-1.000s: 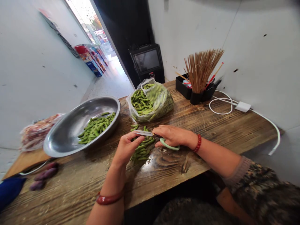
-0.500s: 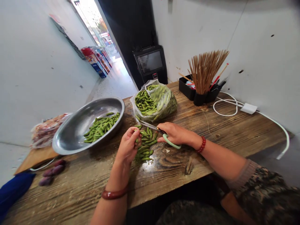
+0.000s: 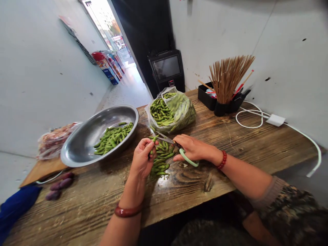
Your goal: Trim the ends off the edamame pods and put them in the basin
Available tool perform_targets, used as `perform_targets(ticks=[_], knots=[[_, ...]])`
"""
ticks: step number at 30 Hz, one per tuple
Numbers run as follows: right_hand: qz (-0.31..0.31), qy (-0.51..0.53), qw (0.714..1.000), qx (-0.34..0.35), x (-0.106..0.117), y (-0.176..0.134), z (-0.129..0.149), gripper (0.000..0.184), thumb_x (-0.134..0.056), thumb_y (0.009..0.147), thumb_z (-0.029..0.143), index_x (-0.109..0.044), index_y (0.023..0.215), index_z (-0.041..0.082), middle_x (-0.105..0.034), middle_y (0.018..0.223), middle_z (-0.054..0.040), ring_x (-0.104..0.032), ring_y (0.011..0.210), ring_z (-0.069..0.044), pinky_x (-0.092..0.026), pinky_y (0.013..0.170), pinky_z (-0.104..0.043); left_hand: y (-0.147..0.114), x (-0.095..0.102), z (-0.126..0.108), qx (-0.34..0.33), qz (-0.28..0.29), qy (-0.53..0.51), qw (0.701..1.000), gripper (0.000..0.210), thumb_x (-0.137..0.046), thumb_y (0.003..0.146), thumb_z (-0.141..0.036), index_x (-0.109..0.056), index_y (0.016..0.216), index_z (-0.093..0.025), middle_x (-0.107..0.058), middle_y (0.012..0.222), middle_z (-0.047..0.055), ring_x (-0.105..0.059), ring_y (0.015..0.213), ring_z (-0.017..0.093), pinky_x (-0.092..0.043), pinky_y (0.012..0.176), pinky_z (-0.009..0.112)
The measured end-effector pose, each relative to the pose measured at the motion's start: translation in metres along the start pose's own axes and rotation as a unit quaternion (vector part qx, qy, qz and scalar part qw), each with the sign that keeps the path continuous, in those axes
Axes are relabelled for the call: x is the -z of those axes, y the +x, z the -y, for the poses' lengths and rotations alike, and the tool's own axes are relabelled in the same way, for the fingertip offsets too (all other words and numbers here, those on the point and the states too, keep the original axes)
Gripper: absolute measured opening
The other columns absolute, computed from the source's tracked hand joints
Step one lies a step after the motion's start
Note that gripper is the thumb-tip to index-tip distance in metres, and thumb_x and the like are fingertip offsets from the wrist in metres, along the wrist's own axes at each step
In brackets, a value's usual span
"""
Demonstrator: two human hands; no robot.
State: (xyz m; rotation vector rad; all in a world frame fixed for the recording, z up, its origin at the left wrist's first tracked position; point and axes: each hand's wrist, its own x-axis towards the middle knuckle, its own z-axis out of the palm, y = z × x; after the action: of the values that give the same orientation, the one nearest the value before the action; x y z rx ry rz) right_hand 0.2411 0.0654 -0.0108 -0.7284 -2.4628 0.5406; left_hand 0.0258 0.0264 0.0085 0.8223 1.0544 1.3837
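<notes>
Between its thumb and fingers my left hand (image 3: pixel 144 155) pinches a green edamame pod (image 3: pixel 154 138). My right hand (image 3: pixel 189 147) is wrapped round a pair of scissors with a light green handle (image 3: pixel 189 158); the blades (image 3: pixel 166 138) point left, their tips parted near the pod's end. Below both hands lies a loose pile of edamame pods (image 3: pixel 161 159) on the wooden table (image 3: pixel 194 184). Behind them stands a clear plastic bag (image 3: pixel 188 111) full of pods. To the left, a tilted steel basin (image 3: pixel 77 145) holds more pods on its right side.
At the far left are a bagged pinkish food item (image 3: pixel 56 140) on a board, several purple fruits or roots (image 3: pixel 61 184) and a blue cloth (image 3: pixel 20 205). A black holder (image 3: pixel 219 108) with wooden skewers (image 3: pixel 229 78) stands back right, beside a white cable (image 3: pixel 248 125).
The whole view has shifted slightly, moving the scene a little rightward. The pod in my left hand now points up more, its end close to the scissor blades.
</notes>
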Motion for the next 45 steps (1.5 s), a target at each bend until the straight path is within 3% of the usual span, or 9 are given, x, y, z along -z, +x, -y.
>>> perform_targets(ticks=[6,15,26,36,41,45], knots=[[0.003,-0.01,1.0,-0.012,0.001,0.0,0.002,0.044,-0.076,0.074,0.047,-0.053,0.096,0.016,-0.058,0.092,-0.0068,-0.052,0.082,-0.02,-0.042,0.073,-0.03,-0.004,-0.005,0.003,-0.024,0.005,0.049,0.998,0.028,-0.077,0.068,-0.022,-0.052,0.081,-0.017,-0.067,0.076,0.0,-0.039,0.041,0.001,-0.026,0.037,0.013],[0.008,-0.007,1.0,-0.017,0.0,0.001,0.003,0.043,-0.075,0.074,0.047,-0.052,0.095,0.016,-0.059,0.091,-0.0067,-0.052,0.082,-0.02,-0.04,0.072,-0.03,-0.007,-0.004,0.012,-0.04,0.003,0.211,0.977,0.032,-0.076,0.069,-0.032,-0.068,0.096,-0.015,-0.069,0.08,0.004,-0.06,0.065,0.013,-0.039,0.048,0.018],[0.013,-0.001,1.0,0.0,0.001,0.0,0.004,0.044,-0.076,0.073,0.047,-0.051,0.092,0.017,-0.057,0.089,-0.0049,-0.05,0.081,-0.019,-0.039,0.07,-0.029,-0.004,-0.004,0.011,-0.134,0.033,0.349,0.927,0.015,-0.068,0.078,-0.03,-0.071,0.079,-0.016,-0.067,0.074,0.001,-0.058,0.072,0.015,-0.045,0.069,0.025],[0.042,-0.032,0.998,-0.016,0.006,-0.001,0.007,0.04,-0.072,0.077,0.048,-0.05,0.089,0.017,-0.058,0.088,-0.0054,-0.05,0.078,-0.019,-0.038,0.067,-0.028,-0.004,-0.005,0.01,-0.193,0.044,0.403,0.894,0.012,-0.066,0.078,-0.025,-0.072,0.084,-0.016,-0.071,0.082,0.003,-0.061,0.079,0.017,-0.045,0.079,0.029],[0.068,-0.04,0.997,-0.014,0.007,-0.002,0.008,0.033,-0.067,0.083,0.044,-0.048,0.089,0.018,-0.058,0.085,-0.0046,-0.051,0.078,-0.019,-0.037,0.065,-0.027,-0.004,-0.003,0.01,-0.163,0.06,0.378,0.909,0.014,-0.067,0.078,-0.028,-0.073,0.084,-0.017,-0.072,0.083,0.003,-0.062,0.079,0.018,-0.046,0.079,0.029],[0.081,-0.033,0.996,-0.007,0.006,-0.001,0.007,0.031,-0.065,0.085,0.044,-0.048,0.092,0.018,-0.058,0.084,-0.0045,-0.052,0.078,-0.019,-0.038,0.065,-0.027,-0.004,-0.001,0.01,-0.104,0.056,0.333,0.935,0.015,-0.069,0.077,-0.031,-0.073,0.083,-0.017,-0.071,0.079,0.003,-0.06,0.07,0.016,-0.045,0.065,0.025]])
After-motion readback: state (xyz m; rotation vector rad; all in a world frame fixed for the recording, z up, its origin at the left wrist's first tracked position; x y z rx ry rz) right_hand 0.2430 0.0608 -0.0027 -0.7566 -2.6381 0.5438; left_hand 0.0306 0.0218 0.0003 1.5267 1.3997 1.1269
